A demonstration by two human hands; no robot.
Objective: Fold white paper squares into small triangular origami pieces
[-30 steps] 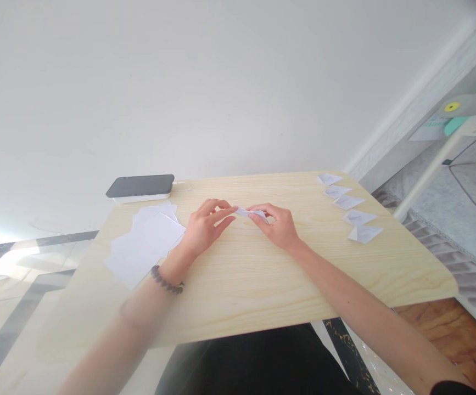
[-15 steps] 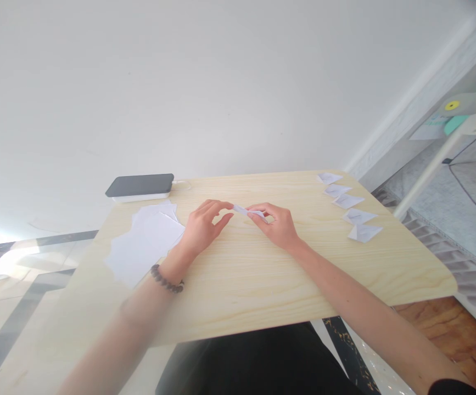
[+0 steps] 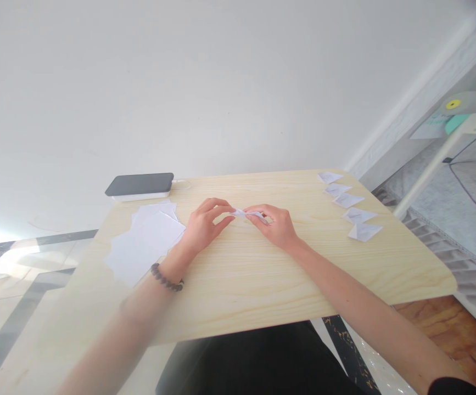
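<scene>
1. Right hand (image 3: 279, 225) of the person grasps a small, narrow, folded piece of white paper (image 3: 240, 212), thumb on the near side and fingers on the far side.
2. Left hand (image 3: 203, 226) curves toward the same piece, fingertips at its left end; whether they pinch it or only rest against it, I cannot tell.
3. That folded piece sits between both hands, over the middle of a pale wood-grain tabletop with rounded corners (image 3: 246, 285).
4. Around the left wrist runs a dark brown beaded bracelet (image 3: 166, 279).
5. Beside the left hand, flat white paper sheets (image 3: 145, 236) lie overlapping in a loose spread, partly hidden by the hand and wrist.
6. Beyond them, near the far left corner, lies a dark, flat, rectangular device on a white base (image 3: 141, 185), a thin white cable (image 3: 185, 184) at its right end.
7. Five pointed, folded white paper shapes (image 3: 364, 232) form a slanting row along the right side, well apart from the right hand.
8. Behind the table rises a plain pale wall (image 3: 221, 82).
</scene>
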